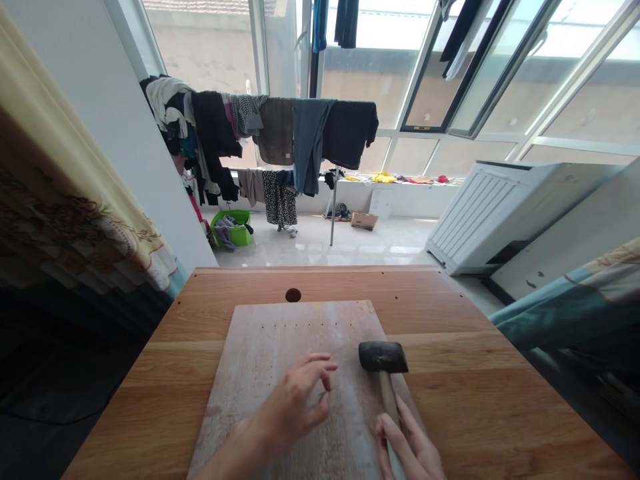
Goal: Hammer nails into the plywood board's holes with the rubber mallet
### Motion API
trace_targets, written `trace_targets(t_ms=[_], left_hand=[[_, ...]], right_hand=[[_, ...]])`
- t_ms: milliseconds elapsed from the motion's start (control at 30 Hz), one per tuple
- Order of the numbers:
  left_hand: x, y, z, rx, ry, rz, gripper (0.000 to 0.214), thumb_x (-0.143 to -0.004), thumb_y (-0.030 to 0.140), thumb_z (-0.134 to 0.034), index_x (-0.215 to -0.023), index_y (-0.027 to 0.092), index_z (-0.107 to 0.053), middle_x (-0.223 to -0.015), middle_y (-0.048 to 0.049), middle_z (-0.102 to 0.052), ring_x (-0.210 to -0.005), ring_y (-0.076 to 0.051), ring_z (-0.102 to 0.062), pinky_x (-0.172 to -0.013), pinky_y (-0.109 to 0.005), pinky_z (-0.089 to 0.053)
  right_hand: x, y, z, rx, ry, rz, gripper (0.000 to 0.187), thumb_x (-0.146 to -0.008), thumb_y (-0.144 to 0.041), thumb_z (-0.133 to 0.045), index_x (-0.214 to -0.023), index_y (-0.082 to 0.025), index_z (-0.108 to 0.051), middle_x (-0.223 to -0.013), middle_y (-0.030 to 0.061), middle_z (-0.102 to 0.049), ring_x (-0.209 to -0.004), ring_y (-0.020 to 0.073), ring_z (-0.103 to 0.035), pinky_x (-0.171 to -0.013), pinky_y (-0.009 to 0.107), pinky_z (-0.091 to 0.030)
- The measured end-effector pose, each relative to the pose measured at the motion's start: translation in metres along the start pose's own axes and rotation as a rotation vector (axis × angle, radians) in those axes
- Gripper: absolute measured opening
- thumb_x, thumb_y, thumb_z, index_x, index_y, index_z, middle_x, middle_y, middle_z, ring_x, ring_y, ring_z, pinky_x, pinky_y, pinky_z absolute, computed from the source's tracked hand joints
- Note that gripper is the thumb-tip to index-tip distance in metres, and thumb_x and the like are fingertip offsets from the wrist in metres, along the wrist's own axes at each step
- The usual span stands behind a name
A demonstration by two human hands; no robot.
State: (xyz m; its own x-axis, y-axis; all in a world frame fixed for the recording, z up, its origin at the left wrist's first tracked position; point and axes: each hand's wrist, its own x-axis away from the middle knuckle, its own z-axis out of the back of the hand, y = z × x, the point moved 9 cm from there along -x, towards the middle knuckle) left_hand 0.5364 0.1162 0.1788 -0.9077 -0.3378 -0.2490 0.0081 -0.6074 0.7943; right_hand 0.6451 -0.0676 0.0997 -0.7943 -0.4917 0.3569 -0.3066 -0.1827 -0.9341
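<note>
A rubber mallet with a black head and a pale wooden handle is in my right hand. My fingers wrap round the handle, and the head is over the right edge of a worn, whitish wooden board. Above the middle of that board is my left hand. Its thumb and index finger come together in a pinch while the other fingers stretch out; anything between the tips is too small to make out. A row of small dark dots runs across the board's far part, with a few more near my left hand.
The board lies on a wooden table with a round hole near its far edge. Beyond are a clothes-laden drying rack, a green basin and a white washing machine. Curtains hang on both sides.
</note>
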Motion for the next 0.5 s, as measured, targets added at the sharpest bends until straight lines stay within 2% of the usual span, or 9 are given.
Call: trace_targets(t_ms=[67,100,133,200,267,300,367,500], left_hand=[[-0.017,-0.006,0.003,0.077,0.050,0.051,0.011,-0.086,0.012,-0.060,-0.092,0.020,-0.064,-0.103,-0.0059,-0.077,-0.104,-0.020,-0.072,-0.099,-0.036,-0.055],[-0.026,-0.013,0.005,0.106,0.074,0.097,0.006,-0.087,0.016,-0.062,-0.091,0.020,-0.066,-0.095,-0.0041,-0.077,-0.094,-0.019,-0.073,-0.092,-0.034,-0.057],[-0.036,-0.020,0.008,0.127,0.099,0.142,0.004,-0.088,0.021,-0.064,-0.090,0.020,-0.067,-0.090,-0.0033,-0.077,-0.090,-0.019,-0.073,-0.090,-0.033,-0.056],[-0.057,-0.034,0.012,0.180,0.156,0.196,0.010,-0.088,0.027,-0.068,-0.094,0.019,-0.070,-0.088,-0.0031,-0.077,-0.087,-0.019,-0.072,-0.087,-0.031,-0.056],[-0.078,-0.045,0.012,0.223,0.171,0.214,0.023,-0.088,0.026,-0.068,-0.109,0.019,-0.072,-0.088,-0.0032,-0.078,-0.083,-0.018,-0.073,-0.083,-0.030,-0.057],[-0.088,-0.049,0.010,0.231,0.168,0.212,0.025,-0.088,0.025,-0.067,-0.112,0.020,-0.073,-0.088,-0.0034,-0.078,-0.081,-0.018,-0.073,-0.083,-0.030,-0.056],[-0.107,-0.054,0.005,0.227,0.156,0.196,0.020,-0.089,0.023,-0.066,-0.106,0.020,-0.076,-0.087,-0.0034,-0.079,-0.080,-0.017,-0.073,-0.083,-0.029,-0.056],[-0.132,-0.057,-0.004,0.203,0.153,0.156,0.008,-0.086,0.021,-0.069,-0.090,0.021,-0.077,-0.088,-0.0023,-0.080,-0.083,-0.018,-0.074,-0.084,-0.028,-0.055]], right_hand=[[-0.003,-0.005,0.004,0.144,-0.036,-0.002,0.086,-0.086,-0.072,-0.063,-0.152,-0.018,-0.048,-0.043,-0.0084,-0.054,-0.034,0.0169,-0.052,-0.035,0.025,-0.044],[-0.005,-0.009,0.006,0.248,-0.053,0.017,0.087,-0.089,-0.071,-0.057,-0.156,-0.016,-0.045,-0.041,-0.0080,-0.053,-0.035,0.0196,-0.055,-0.038,0.027,-0.048],[-0.007,-0.014,0.007,0.360,-0.067,0.053,0.085,-0.091,-0.070,-0.054,-0.156,-0.016,-0.046,-0.045,-0.0049,-0.060,-0.042,0.0225,-0.063,-0.045,0.030,-0.054],[-0.010,-0.027,0.008,0.549,-0.075,0.171,0.079,-0.090,-0.068,-0.055,-0.151,-0.017,-0.055,-0.077,0.0062,-0.080,-0.069,0.0281,-0.077,-0.066,0.034,-0.063],[-0.011,-0.035,0.007,0.672,-0.050,0.278,0.071,-0.091,-0.064,-0.056,-0.145,-0.019,-0.062,-0.115,0.0119,-0.080,-0.103,0.0313,-0.078,-0.088,0.034,-0.061],[-0.011,-0.035,0.006,0.710,-0.041,0.304,0.067,-0.092,-0.062,-0.055,-0.143,-0.019,-0.064,-0.125,0.0122,-0.077,-0.115,0.0316,-0.074,-0.094,0.034,-0.059],[-0.011,-0.030,0.007,0.748,-0.015,0.303,0.061,-0.095,-0.058,-0.051,-0.142,-0.020,-0.065,-0.131,0.0112,-0.075,-0.123,0.0309,-0.070,-0.099,0.033,-0.057],[-0.012,-0.015,0.009,0.754,-0.006,0.243,0.057,-0.097,-0.055,-0.050,-0.139,-0.020,-0.068,-0.121,0.0118,-0.079,-0.115,0.0322,-0.074,-0.092,0.034,-0.060]])
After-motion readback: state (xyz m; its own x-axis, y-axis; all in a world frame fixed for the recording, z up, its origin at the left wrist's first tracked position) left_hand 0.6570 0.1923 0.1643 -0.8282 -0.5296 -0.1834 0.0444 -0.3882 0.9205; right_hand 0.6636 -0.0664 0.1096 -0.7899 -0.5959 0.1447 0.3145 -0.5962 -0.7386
